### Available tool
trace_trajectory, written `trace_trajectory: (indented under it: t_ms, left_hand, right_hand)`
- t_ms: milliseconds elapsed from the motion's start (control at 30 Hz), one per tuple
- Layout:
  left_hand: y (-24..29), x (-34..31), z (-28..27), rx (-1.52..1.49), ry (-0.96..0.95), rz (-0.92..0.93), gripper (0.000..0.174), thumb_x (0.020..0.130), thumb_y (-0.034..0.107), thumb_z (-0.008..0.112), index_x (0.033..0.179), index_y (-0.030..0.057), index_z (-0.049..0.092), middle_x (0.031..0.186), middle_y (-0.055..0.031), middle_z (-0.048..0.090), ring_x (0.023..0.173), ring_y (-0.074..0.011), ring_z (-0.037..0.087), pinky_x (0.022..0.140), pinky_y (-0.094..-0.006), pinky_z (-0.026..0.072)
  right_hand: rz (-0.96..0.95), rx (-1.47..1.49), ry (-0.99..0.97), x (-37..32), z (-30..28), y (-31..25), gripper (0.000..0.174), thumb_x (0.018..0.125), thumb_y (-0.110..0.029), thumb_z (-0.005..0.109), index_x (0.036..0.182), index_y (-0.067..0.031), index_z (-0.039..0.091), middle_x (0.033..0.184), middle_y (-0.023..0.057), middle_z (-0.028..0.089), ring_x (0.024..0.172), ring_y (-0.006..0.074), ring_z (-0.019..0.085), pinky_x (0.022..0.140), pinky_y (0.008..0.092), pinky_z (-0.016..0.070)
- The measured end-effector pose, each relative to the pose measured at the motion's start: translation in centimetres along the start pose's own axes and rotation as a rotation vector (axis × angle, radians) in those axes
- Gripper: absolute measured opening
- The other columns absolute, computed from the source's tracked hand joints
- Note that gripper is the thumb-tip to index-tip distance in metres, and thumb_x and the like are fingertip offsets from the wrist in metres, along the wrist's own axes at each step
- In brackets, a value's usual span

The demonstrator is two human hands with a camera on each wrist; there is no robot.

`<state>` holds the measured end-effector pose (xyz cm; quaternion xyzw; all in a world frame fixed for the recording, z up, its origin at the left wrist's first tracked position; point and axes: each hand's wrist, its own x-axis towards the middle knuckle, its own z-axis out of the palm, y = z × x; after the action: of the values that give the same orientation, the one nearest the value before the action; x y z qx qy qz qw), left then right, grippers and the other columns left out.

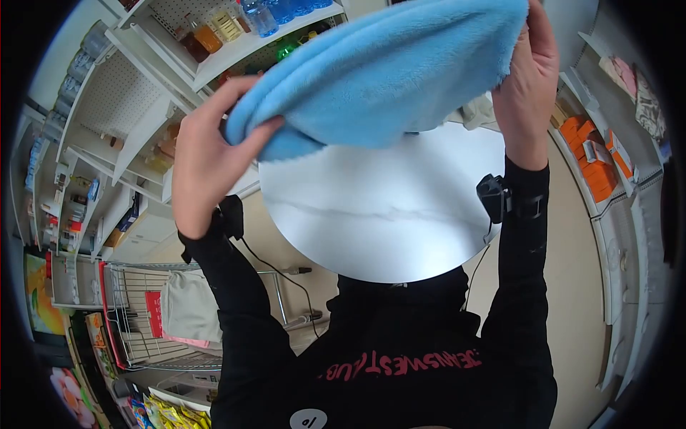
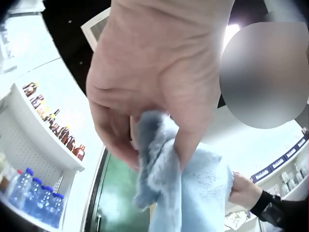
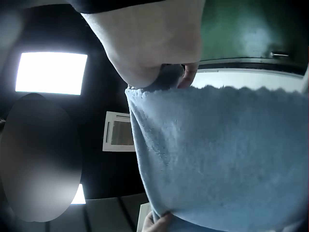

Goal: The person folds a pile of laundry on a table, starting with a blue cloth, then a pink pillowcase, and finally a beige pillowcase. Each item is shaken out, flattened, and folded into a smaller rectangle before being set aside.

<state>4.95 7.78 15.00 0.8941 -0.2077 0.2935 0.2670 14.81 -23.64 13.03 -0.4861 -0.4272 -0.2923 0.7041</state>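
Note:
A fluffy light blue cloth point(image 1: 386, 79) is stretched in the air between both hands, above a round white table point(image 1: 386, 214). The left hand point(image 1: 207, 150) pinches one end of it, thumb on the near side. At the other end the right hand point(image 1: 529, 93) grips the edge, high at the top of the head view. The left wrist view has the left hand point(image 2: 154, 72) pinching a bunched fold of the cloth point(image 2: 166, 164). Seen from the right wrist, the cloth point(image 3: 222, 150) hangs broad and fairly flat from the right hand point(image 3: 149, 48), whose fingertips are partly hidden behind it.
Shelves with bottles point(image 1: 204, 36) stand at the left and back. A wire cart point(image 1: 128, 293) holding a grey cloth point(image 1: 189, 307) is at the lower left. Shelves on the right carry orange boxes point(image 1: 589, 157). Cables hang from both wrists.

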Motion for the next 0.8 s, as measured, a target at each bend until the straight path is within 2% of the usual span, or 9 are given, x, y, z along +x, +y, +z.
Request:
trace_trajectory:
  t_ms: [67,167,233,300,400,467,567,700,800]
  left_hand:
    - [-2.3,-0.3,-0.2,-0.044,-0.109,-0.169,0.045,0.087,0.018,0.086,0.126,0.002,0.069,0.11,-0.0071,0.074,0.091,-0.0138,0.068,0.079,-0.0282,0.0542]
    - [-3.4,-0.3,0.3,-0.256,0.423,-0.028,0.041,0.091,0.016,0.083,0.126,-0.0008,0.069,0.106,-0.0048,0.076,0.091,-0.0126,0.069,0.083,-0.0281,0.0546]
    - [-3.9,0.2,1.0,-0.258,0.353,-0.11,0.04,0.092,0.014,0.081,0.127,-0.0002,0.07,0.105,-0.0045,0.075,0.091,-0.0126,0.068,0.083,-0.028,0.0547]
    - [-4.3,0.4,1.6,-0.25,0.211,-0.266,0.037,0.094,0.011,0.078,0.128,0.001,0.07,0.102,-0.0038,0.075,0.091,-0.0126,0.068,0.085,-0.0279,0.0549]
    - [-5.3,-0.5,3.0,-0.315,-0.01,-0.457,0.04,0.093,0.012,0.079,0.13,0.0011,0.069,0.113,-0.0061,0.073,0.1,-0.0141,0.067,0.091,-0.0286,0.0537]
    - [-5.7,-0.4,3.0,-0.343,-0.121,-0.547,0.041,0.093,0.013,0.08,0.131,0.0011,0.069,0.118,-0.0072,0.072,0.104,-0.0149,0.067,0.094,-0.0289,0.053]
    - [-5.3,-1.4,2.7,-0.555,-0.123,-0.034,0.048,0.092,0.016,0.082,0.136,0.0025,0.066,0.134,-0.0105,0.065,0.12,-0.0185,0.061,0.103,-0.0304,0.0488]
    - [-4.9,-4.7,0.2,-0.982,0.15,0.093,0.052,0.094,0.013,0.079,0.141,0.0003,0.062,0.14,-0.0137,0.062,0.133,-0.025,0.057,0.11,-0.0345,0.0472]
    - [-3.9,-6.4,-1.1,-1.281,0.404,0.378,0.051,0.095,0.014,0.075,0.142,0.0003,0.06,0.138,-0.0148,0.063,0.131,-0.0255,0.058,0.109,-0.0371,0.0487]
  right_hand:
    - [-0.011,-0.166,-0.018,0.0,-2.1,1.5,0.029,0.112,-0.019,0.055,0.134,-0.0028,0.064,0.118,0.0071,0.068,0.101,0.008,0.066,0.084,0.0221,0.0545]
    - [0.001,-0.491,-0.089,-0.1,-3.1,1.7,0.029,0.112,-0.016,0.052,0.136,-0.0045,0.063,0.122,0.0082,0.068,0.105,0.0086,0.066,0.086,0.0217,0.0551]
    - [0.494,-0.557,-0.041,0.9,-1.2,-0.1,0.033,0.109,-0.013,0.056,0.141,-0.0051,0.061,0.125,0.0084,0.067,0.11,0.0095,0.064,0.088,0.0217,0.055]
    - [0.744,-0.579,-0.017,0.2,-1.4,0.6,0.036,0.108,-0.011,0.059,0.144,-0.0053,0.06,0.127,0.0085,0.066,0.113,0.0099,0.063,0.089,0.0217,0.0549]
    - [0.365,-0.437,-0.187,-3.4,-5.1,5.8,0.037,0.113,-0.026,0.05,0.143,-0.009,0.062,0.133,0.0082,0.068,0.115,0.0161,0.068,0.099,0.0302,0.0558]
    - [0.402,-0.29,-0.159,-3.9,-6.1,6.0,0.039,0.111,-0.026,0.051,0.144,-0.0073,0.061,0.137,0.0093,0.066,0.119,0.0169,0.065,0.103,0.0316,0.0541]
    - [0.48,0.005,-0.112,-4.7,-5.6,4.5,0.044,0.109,-0.025,0.053,0.147,-0.0039,0.058,0.143,0.0114,0.062,0.129,0.0185,0.061,0.109,0.0345,0.0506]
    - [0.258,0.116,-0.032,-3.7,-4.5,1.2,0.055,0.103,-0.026,0.06,0.151,-0.0004,0.053,0.149,0.0132,0.058,0.138,0.0209,0.054,0.114,0.0373,0.0458]
    - [-0.002,-0.181,0.044,-3.7,-5.8,-1.8,0.06,0.099,-0.026,0.065,0.153,-0.0011,0.051,0.148,0.0145,0.059,0.134,0.0236,0.059,0.114,0.0387,0.0472]
